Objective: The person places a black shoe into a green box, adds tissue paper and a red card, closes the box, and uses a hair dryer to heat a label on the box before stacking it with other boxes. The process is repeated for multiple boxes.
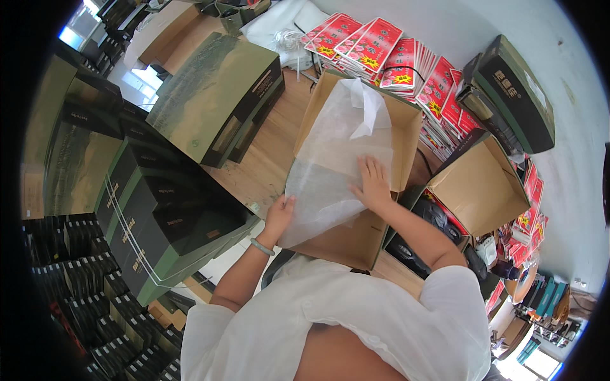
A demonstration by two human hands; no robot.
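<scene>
Paper [337, 159], thin, white and see-through, lay over an open box [363, 244] on the table [244, 184], right in front of the person. From where I stood, the sheet covered the box's left and middle parts, with brown cardboard bare along the right wall and at the near end. Its far end was creased, and one corner stood folded up.

The left hand [278, 217] was at the sheet's left edge, fingers mostly curled, thumb and fingers pinching that edge; a bracelet [262, 247] circled the wrist. The right hand [375, 184] lay palm down on the paper, near the box's right wall, fingers opened out and gripping nothing.

To the right, a second box [478, 187] was tilted with its brown inside showing, just beside dark shoes [432, 214]. Red packets [381, 47] were piled against the wall beyond the first box, with a white bag [279, 25] to their left. A green box [524, 92] leaned at the far right. Two lidded boxes [213, 95] sat stacked on the table's left, and taller stacks [143, 222] rose nearer the person's left side.
</scene>
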